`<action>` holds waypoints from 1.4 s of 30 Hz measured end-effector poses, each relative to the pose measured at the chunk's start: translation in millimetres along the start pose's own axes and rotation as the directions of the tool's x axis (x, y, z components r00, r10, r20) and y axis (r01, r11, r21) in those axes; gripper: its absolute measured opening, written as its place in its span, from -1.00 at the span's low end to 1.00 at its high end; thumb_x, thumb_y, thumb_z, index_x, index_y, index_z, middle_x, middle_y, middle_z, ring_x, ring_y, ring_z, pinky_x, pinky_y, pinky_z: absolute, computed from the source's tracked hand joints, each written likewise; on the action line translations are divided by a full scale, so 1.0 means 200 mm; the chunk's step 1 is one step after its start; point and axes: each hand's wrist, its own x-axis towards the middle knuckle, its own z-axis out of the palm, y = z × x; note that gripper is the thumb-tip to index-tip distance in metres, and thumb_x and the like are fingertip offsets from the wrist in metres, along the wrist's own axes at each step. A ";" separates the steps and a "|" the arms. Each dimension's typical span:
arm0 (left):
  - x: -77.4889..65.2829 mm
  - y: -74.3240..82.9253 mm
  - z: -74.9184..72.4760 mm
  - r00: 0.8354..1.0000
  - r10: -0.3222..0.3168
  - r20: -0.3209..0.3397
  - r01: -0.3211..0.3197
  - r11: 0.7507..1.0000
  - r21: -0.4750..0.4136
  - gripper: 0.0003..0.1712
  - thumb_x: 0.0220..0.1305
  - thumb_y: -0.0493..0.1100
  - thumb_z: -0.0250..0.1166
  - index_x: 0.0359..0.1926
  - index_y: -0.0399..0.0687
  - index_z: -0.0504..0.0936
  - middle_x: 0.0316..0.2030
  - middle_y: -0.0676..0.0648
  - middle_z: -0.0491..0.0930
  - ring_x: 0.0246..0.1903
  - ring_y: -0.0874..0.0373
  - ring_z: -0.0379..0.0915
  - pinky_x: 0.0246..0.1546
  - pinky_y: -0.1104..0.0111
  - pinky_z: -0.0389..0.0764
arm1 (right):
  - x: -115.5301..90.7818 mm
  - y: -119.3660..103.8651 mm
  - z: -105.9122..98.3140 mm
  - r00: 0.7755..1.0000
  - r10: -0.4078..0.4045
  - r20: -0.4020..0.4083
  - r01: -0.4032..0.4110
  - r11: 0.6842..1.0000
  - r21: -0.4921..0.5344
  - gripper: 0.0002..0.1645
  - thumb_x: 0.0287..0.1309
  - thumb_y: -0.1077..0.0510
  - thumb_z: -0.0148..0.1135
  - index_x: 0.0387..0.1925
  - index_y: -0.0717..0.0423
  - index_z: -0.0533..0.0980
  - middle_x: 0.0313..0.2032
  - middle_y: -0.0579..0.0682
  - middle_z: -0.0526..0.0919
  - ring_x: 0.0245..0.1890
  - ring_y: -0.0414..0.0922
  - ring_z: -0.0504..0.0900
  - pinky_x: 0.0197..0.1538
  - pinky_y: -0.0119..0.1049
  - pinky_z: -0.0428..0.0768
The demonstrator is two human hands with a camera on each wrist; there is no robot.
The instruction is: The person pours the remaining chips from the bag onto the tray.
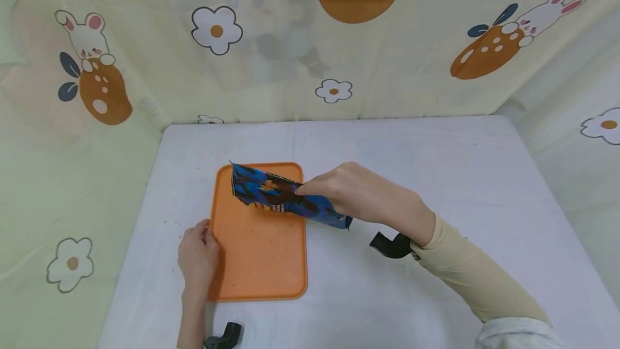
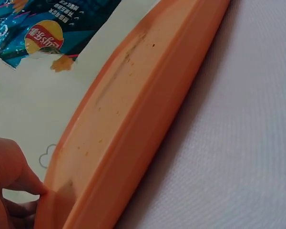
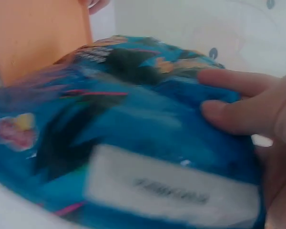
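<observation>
A blue chip bag (image 1: pixel 290 201) with a printed front is gripped by my right hand (image 1: pixel 353 190) at its upper edge. It hangs tilted over the upper right part of an orange tray (image 1: pixel 261 263). In the right wrist view, the thumb and fingers pinch the bag (image 3: pixel 133 124) near a white label. A round red and yellow logo shows on the bag (image 2: pixel 81 28) in the left wrist view. My left hand (image 1: pixel 198 255) holds the tray's left edge; the left wrist view shows its fingers bent at the rim. Small crumbs lie on the tray (image 2: pixel 114 105).
A white cloth covers the table (image 1: pixel 411 295), with a few crumbs left of the tray. Patterned curtains (image 1: pixel 271 69) hang behind and at both sides. Black wrist mounts (image 1: pixel 391 245) show by both forearms.
</observation>
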 end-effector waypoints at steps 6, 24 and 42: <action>0.00 0.00 -0.01 1.000 0.006 -0.003 -0.006 1.000 -0.004 -0.65 0.37 -0.27 0.06 0.08 -0.30 0.59 -0.24 -0.33 0.60 -0.30 -0.17 0.55 -0.33 0.01 0.54 | 0.00 0.00 0.00 0.999 0.031 0.038 -0.033 0.999 0.037 -0.37 0.01 0.61 -0.02 0.03 0.11 0.63 -0.06 -0.03 0.74 -0.23 -0.17 0.75 -0.32 -0.48 0.55; 0.00 -0.01 -0.01 1.000 0.004 0.002 -0.004 1.000 -0.003 -0.65 0.39 -0.26 0.04 0.09 -0.28 0.58 -0.23 -0.31 0.59 -0.30 -0.15 0.54 -0.31 0.03 0.55 | 0.00 -0.01 0.02 0.997 0.048 0.067 -0.051 0.998 0.048 -0.40 0.04 0.62 -0.02 0.01 0.13 0.63 -0.08 0.01 0.75 -0.27 -0.13 0.76 -0.39 -0.51 0.47; 0.00 -0.02 -0.01 1.000 0.005 0.012 -0.004 1.000 -0.016 -0.65 0.41 -0.24 0.04 0.11 -0.27 0.57 -0.22 -0.30 0.59 -0.30 -0.14 0.54 -0.30 0.03 0.56 | 0.00 -0.01 -0.01 0.997 0.059 0.056 -0.060 0.998 0.029 -0.47 0.06 0.59 0.03 -0.03 0.16 0.64 -0.13 0.03 0.76 -0.42 -0.18 0.73 -0.38 -0.47 0.55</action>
